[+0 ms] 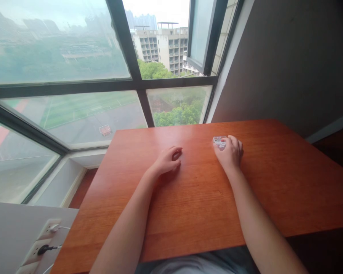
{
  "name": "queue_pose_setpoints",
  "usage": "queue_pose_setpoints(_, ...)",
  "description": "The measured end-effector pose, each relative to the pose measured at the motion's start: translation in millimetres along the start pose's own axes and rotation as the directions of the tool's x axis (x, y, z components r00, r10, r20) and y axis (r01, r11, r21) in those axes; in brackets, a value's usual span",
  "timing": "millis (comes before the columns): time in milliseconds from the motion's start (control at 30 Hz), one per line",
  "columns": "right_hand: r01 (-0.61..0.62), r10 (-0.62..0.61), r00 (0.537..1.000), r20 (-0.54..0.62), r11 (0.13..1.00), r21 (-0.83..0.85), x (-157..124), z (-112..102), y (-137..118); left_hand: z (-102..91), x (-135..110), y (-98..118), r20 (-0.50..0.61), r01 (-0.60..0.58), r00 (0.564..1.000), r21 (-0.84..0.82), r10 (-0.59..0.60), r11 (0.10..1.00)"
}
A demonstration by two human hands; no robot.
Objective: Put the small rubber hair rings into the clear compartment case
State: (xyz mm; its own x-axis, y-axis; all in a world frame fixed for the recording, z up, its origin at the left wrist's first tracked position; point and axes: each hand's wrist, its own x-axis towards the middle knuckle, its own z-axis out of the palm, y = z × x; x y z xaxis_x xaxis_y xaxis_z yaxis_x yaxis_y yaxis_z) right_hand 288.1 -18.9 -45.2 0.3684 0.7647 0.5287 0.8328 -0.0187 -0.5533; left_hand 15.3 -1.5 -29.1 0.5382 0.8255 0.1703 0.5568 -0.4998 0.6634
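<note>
My right hand (231,152) rests on the reddish wooden table (205,198), its fingers curled round a small clear plastic object (219,142) that pokes out at the fingertips. My left hand (168,160) lies on the tabletop about a hand's width to the left. Its fingers are loosely curled under and nothing shows in them. Both forearms reach in from the table's near edge.
A large window with dark frames (137,82) stands beyond the table's far edge, one pane swung open at upper right (201,34). A dark wall (288,57) runs along the right. Wall sockets with plugged cables (45,243) sit at lower left.
</note>
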Motion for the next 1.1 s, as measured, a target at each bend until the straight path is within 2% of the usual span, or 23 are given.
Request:
queue_pose_setpoints(67, 0.075, -0.077, 0.997, 0.006, 0.986, 0.146, -9.0, 3.3, -20.7, 0.7, 0.1, -0.1, -0.005, -0.007, 1.0, 0.007, 0.007, 1.0)
queue_pose_setpoints(167, 0.166, -0.24, 0.961, 0.134, 0.896, 0.412, -30.5, 13.7, -55.0, 3.3, 0.5, 1.3, -0.045, -0.021, 0.999, 0.03, 0.022, 0.999)
queue_pose_setpoints(233, 0.221, -0.385, 0.891, 0.241, 0.831, 0.511, -44.2, 21.7, -72.2, 6.9, 0.8, 4.2, -0.079, -0.035, 0.996, 0.032, 0.038, 0.999)
queue_pose_setpoints(333, 0.306, -0.564, 0.736, 0.376, 0.771, 0.558, -55.2, 31.5, -82.6, 14.9, 1.4, 9.9, -0.068, -0.106, 0.992, -0.014, 0.105, 0.994)
queue_pose_setpoints(367, 0.305, -0.56, 0.725, 0.4, 0.782, 0.544, -56.3, 33.9, -82.8, 17.7, 1.7, 11.6, -0.055, -0.137, 0.989, -0.027, 0.136, 0.99)
queue_pose_setpoints(533, 0.278, -0.5, 0.718, 0.485, 0.844, 0.459, -53.9, 39.3, -79.5, 25.9, 4.2, 13.7, -0.04, -0.145, 0.989, -0.069, 0.142, 0.987)
queue_pose_setpoints(800, 0.24, -0.455, 0.719, 0.525, 0.872, 0.427, -54.4, 43.5, -85.8, 21.8, 5.8, 11.3, -0.027, -0.14, 0.99, -0.131, 0.138, 0.981)
queue_pose_setpoints(1100, 0.188, -0.378, 0.763, 0.524, 0.906, 0.38, -57.3, 54.8, -100.3, 14.9, 4.6, 9.2, -0.052, -0.115, 0.993, -0.213, 0.106, 0.97)
